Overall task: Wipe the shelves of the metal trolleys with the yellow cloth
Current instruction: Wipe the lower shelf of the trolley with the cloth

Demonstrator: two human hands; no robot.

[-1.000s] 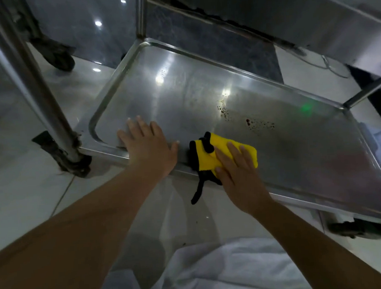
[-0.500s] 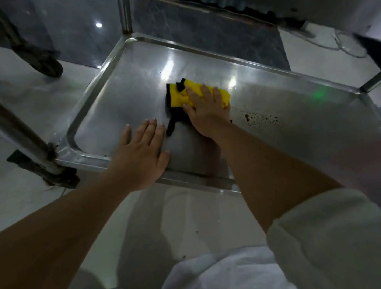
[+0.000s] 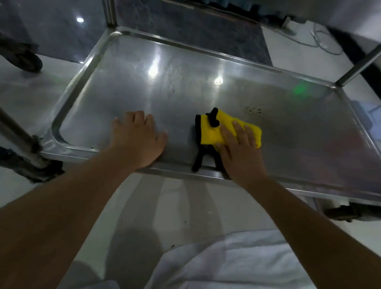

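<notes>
Pulled back from mid-shelf 0.5 s ago, the right hand point(image 3: 240, 151) now presses the cloth point(image 3: 226, 129) flat under straight fingers near the front rim of the shelf point(image 3: 181, 78), completing what looks like a return stroke. Left of the cloth, the left hand point(image 3: 138, 138) stays spread, palm down, on the shelf, bracing by the same rim. Dark specks point(image 3: 253, 111) just beyond the cloth remain, so wiping appears unfinished. Right of the cloth lies a wide bare stretch of shelf; raised rims bound every side, with a post point(image 3: 108, 10) at the far corner.
</notes>
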